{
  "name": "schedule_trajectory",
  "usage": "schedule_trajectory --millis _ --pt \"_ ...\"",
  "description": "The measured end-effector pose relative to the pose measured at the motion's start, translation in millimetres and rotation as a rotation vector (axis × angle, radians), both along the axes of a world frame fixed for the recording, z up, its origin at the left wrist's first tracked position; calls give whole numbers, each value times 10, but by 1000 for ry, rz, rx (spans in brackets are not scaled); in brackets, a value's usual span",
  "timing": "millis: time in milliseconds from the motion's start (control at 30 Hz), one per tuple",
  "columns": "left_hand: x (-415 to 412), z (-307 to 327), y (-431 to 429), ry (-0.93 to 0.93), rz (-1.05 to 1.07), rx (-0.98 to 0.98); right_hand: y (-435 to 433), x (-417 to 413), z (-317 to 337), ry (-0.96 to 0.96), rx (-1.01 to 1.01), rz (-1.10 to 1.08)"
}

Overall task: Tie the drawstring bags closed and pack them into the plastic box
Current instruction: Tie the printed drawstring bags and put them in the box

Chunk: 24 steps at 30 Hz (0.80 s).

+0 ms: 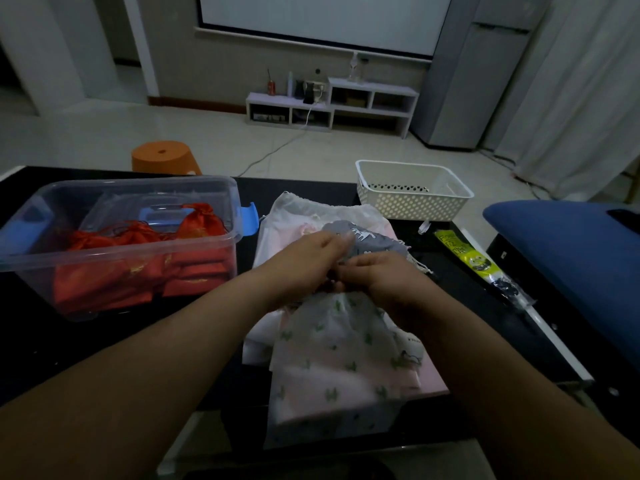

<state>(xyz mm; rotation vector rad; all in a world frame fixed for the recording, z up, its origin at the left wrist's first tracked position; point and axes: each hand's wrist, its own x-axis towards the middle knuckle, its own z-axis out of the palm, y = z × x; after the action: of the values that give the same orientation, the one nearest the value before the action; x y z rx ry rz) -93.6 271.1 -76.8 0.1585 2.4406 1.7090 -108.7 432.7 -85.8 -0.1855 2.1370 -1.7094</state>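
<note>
Two hands [308, 261] [388, 277] pinching cactus-print bag [332, 344], black table [52, 344], orange stool [162, 157]

we are facing a dim room with a pale floor [104, 133]. a low white shelf [372, 87] is standing under a screen [322, 19], an orange stool [164, 155] sitting nearer.

A black glossy surface [52, 341] carries four items. A clear plastic box [138, 251] is set at the left, a white perforated basket [412, 204] at the far right. A pile of drawstring bags [346, 358] is laid at the centre. A yellow-and-black packet [474, 261] is placed near the right edge.
</note>
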Motion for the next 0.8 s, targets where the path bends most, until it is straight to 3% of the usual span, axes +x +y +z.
schedule_trajectory --millis 167,333,567,800 --pt "-27 -108 -83 126 23 -337 52 -57 -23 -26 22 -10" --pt "-68 -43 -149 123 7 -371 77 -87 -9 -21 9 -8" --pt "9 -14 -191 -234 -22 -80 54 -64 4 110 132 -39" --pt "1 -155 -199 -86 10 -50 34 -49 38 158 137 -42"
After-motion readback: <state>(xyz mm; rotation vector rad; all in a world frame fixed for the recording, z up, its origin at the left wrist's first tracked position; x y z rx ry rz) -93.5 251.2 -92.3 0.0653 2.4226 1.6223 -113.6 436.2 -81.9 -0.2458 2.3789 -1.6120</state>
